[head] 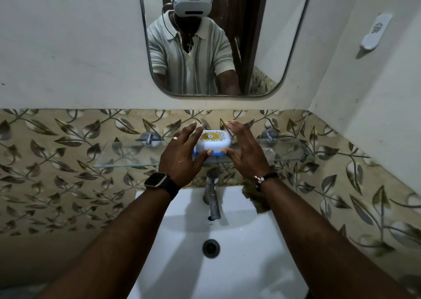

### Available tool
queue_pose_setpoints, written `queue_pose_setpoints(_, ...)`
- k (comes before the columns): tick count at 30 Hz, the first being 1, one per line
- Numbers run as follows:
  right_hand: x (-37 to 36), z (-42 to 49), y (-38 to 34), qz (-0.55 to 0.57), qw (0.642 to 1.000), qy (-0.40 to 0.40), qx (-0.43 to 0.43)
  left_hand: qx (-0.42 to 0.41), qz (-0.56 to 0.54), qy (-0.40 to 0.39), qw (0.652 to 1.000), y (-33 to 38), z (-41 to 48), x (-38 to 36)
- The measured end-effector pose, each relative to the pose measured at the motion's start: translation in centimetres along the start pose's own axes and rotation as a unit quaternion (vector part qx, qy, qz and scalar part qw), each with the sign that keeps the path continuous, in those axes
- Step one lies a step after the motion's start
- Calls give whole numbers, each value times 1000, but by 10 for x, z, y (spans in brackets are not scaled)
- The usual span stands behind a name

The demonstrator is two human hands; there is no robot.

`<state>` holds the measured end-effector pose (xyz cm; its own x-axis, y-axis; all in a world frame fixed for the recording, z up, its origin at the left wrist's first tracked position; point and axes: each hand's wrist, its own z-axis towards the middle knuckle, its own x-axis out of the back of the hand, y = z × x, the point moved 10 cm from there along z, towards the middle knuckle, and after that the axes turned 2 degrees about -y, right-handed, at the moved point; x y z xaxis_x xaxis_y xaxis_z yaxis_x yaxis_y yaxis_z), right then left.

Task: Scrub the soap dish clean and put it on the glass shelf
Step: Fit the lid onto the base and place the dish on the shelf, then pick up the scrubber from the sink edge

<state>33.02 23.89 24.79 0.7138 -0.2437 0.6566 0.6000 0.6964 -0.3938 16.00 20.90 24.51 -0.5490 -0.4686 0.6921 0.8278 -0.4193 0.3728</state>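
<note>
The soap dish (213, 142), with a white lid, a yellow label and a blue base, sits on the middle of the glass shelf (127, 155). My left hand (182, 153) cups its left side, thumb pressed on the front edge and fingers straight and spread along the lid. My right hand (245, 149) cups its right side, with the thumb tip at the front right corner and the fingers reaching past the dish toward the wall. The back of the dish is hidden behind my fingers.
Below the shelf stands a metal tap (213, 196) over the white basin (250, 253) with its drain (211, 248). Two chrome brackets (148, 137) hold the shelf to the leaf-patterned tiles. A mirror (262, 48) hangs above, and a white wall hook (376, 31) is on the right wall.
</note>
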Motion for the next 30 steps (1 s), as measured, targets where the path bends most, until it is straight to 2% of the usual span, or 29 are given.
queue_pose_setpoints(4, 25, -16, -8, -32, 998, 46, 20, -34, 16, 26, 999, 28, -1, 4)
queue_pose_setpoints(9, 65, -46, -4, -87, 991, 99, -4, -97, 16, 67, 993, 76, -4, 1)
queue_pose_setpoints(11, 82, -61, -3, -107, 987, 123, -6, -116, 20, 58, 991, 97, -9, -8)
queue_pose_setpoints(15, 106, -96, 4, -146, 977, 156, -18, -96, 35, 30, 994, 127, -21, -32)
queue_pose_setpoints(20, 119, -135, 25, -163, 974, 149, -56, -94, -26, -10, 995, 152, -39, -65)
queue_pose_setpoints(26, 101, -183, 52, -177, 972, 118, -95, -217, -41, 31, 975, 176, -73, -96)
queue_pose_setpoints(30, 70, -206, 73, -159, 975, 87, -130, -202, -37, -39, 978, 155, -81, -142)
